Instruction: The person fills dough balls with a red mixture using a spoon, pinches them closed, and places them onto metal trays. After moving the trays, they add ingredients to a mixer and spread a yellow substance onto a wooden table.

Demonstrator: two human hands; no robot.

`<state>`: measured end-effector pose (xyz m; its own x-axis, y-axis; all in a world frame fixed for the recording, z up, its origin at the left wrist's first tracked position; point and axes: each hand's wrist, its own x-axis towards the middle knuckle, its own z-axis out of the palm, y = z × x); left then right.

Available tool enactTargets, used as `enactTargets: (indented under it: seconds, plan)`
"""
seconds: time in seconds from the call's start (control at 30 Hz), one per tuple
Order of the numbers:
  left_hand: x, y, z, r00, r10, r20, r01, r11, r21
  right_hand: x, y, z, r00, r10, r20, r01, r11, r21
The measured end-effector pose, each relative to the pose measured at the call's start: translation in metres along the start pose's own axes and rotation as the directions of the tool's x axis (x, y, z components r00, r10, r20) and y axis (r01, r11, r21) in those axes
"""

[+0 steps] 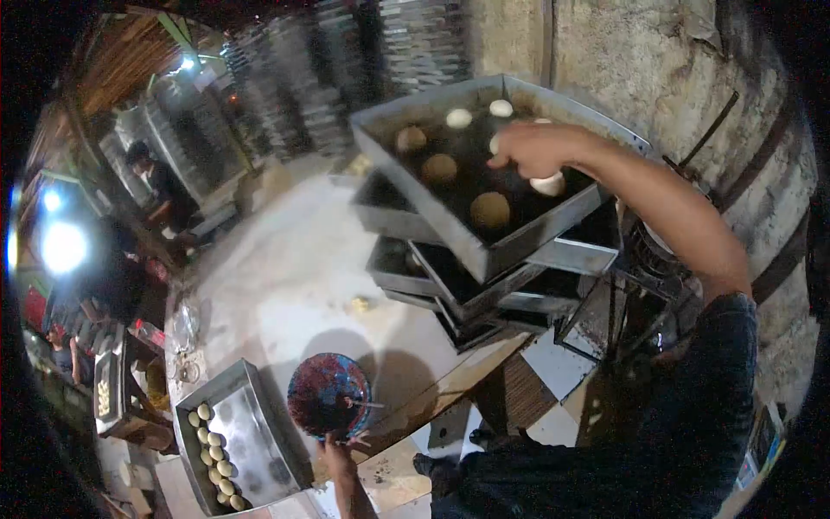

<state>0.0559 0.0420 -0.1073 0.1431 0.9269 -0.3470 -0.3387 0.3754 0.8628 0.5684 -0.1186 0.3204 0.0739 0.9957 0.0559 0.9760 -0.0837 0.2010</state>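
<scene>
My right hand [533, 150] is over the top tray [486, 251] of a stack of metal trays, its fingers closed beside a pale dough ball [546, 184]; what they hold is hidden. Pale balls and brown round pieces [490, 210] lie apart on that tray's dark bottom. At the lower middle, my left hand [335, 454] grips the near rim of a blue bowl [365, 381]. Dark reddish-brown filling [318, 394] fills much of the bowl, with a light utensil resting in it.
A metal tray [281, 441] with several dough balls stands at the lower left of the floured table [259, 285]. Crooked trays are stacked under the top one. A rough wall [596, 52] rises behind. A person [160, 186] is far left.
</scene>
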Motion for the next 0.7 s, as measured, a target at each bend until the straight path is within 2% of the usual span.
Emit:
enactTargets:
  seconds: [0.03, 0.07, 0.1, 0.13, 0.17, 0.2, 0.27, 0.3, 0.33, 0.4, 0.47, 0.53, 0.6, 0.67, 0.7]
  plan:
    - [0.001, -0.003, -0.002, 1.000, -0.020, -0.022, 0.018, 0.996, -0.089, 0.014, 0.001, 0.003, 0.985, 0.013, 0.174, 0.000, 0.997, -0.071]
    - [0.005, -0.009, -0.003, 0.999, -0.002, -0.034, -0.002, 0.996, -0.090, 0.021, 0.007, 0.007, 0.940, 0.038, 0.338, 0.010, 0.990, -0.141]
    - [0.008, -0.015, -0.007, 0.999, 0.042, -0.008, -0.042, 0.999, -0.028, 0.027, 0.019, 0.015, 0.945, 0.022, 0.325, 0.022, 0.991, -0.132]
    - [0.002, -0.015, -0.004, 0.997, 0.075, 0.016, -0.075, 0.997, 0.028, 0.036, 0.025, 0.015, 0.919, -0.104, 0.380, 0.163, 0.979, -0.126]
    - [-0.004, -0.015, -0.003, 0.997, 0.007, -0.071, -0.013, 0.996, -0.088, 0.041, 0.029, 0.015, 0.870, -0.226, 0.438, 0.304, 0.945, -0.117]
    - [-0.016, -0.019, -0.002, 0.996, 0.011, -0.091, -0.020, 0.995, -0.095, 0.039, 0.035, 0.014, 0.865, -0.246, 0.437, 0.325, 0.938, -0.116]
    - [-0.033, -0.020, -0.006, 0.999, 0.021, -0.044, -0.029, 0.984, -0.175, 0.016, 0.008, -0.024, 0.961, -0.070, 0.267, 0.087, 0.995, -0.051]
    - [-0.058, -0.010, 0.006, 0.993, -0.016, -0.118, 0.003, 0.994, -0.110, 0.001, 0.009, -0.023, 0.971, -0.162, -0.176, 0.149, 0.985, -0.086]
    - [-0.077, -0.012, 0.007, 0.993, 0.046, -0.105, -0.059, 0.990, -0.124, -0.015, 0.008, -0.019, 0.783, -0.234, -0.576, 0.188, 0.972, -0.139]
    - [-0.117, -0.010, 0.004, 0.989, 0.106, -0.105, -0.117, 0.987, -0.111, -0.057, -0.037, -0.034, 0.405, -0.175, -0.898, 0.325, 0.945, -0.038]
    - [-0.164, -0.005, -0.004, 0.986, 0.153, -0.066, -0.159, 0.984, -0.085, -0.118, -0.101, -0.025, 0.362, 0.039, -0.932, 0.359, 0.916, 0.177]
    - [-0.209, -0.014, -0.024, 0.982, 0.147, -0.116, -0.159, 0.982, -0.098, -0.168, -0.150, 0.021, 0.473, 0.015, -0.881, 0.502, 0.817, 0.283]
    - [-0.265, -0.016, -0.022, 0.974, 0.144, -0.174, -0.167, 0.978, -0.126, -0.191, -0.203, 0.081, 0.672, -0.002, -0.740, 0.534, 0.695, 0.482]
    - [-0.305, -0.046, -0.062, 0.980, 0.117, -0.162, -0.133, 0.987, -0.094, -0.202, -0.256, 0.185, 0.912, 0.089, -0.401, 0.309, 0.495, 0.812]
    - [-0.324, -0.061, -0.082, 0.978, 0.091, -0.186, -0.104, 0.993, -0.063, -0.208, -0.272, 0.263, 0.962, 0.038, -0.269, 0.225, 0.445, 0.867]
